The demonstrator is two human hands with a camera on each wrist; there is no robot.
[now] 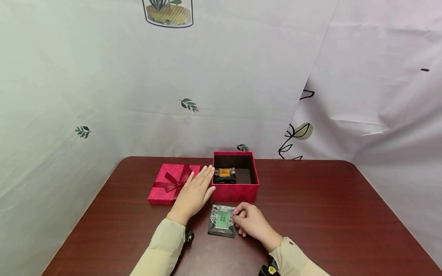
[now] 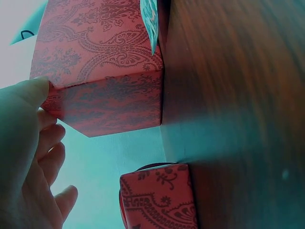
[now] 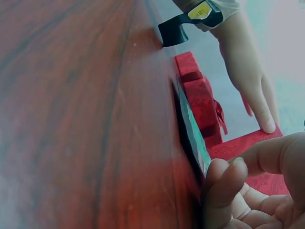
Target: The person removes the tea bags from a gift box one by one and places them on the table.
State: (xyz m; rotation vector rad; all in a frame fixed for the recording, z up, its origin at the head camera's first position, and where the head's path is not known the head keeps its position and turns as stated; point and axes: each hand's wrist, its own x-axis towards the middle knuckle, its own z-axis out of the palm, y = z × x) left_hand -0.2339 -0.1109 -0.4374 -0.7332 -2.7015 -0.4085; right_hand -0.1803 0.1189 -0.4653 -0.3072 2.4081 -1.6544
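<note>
Nearest, my right wrist carries a black band [image 1: 266, 270]. My right hand [image 1: 254, 224] pinches the right edge of the green-labelled packet [image 1: 222, 220] between thumb and finger. This packet is at the table [image 1: 310, 218], just in front of the red box [image 1: 235, 194]; I cannot tell whether it lies fully flat. My left hand [image 1: 194, 195] is set apart from the right – fingers extended, thumb touching the near left corner of the box. The red lid [image 1: 169, 176], with its ribbon bow [image 1: 171, 184], lies left of the box. Inside the box, an orange-labelled packet [image 1: 225, 173] occupies the left side. Behind the table hangs a pale cloth [image 1: 241, 76] – printed with leaves.
</note>
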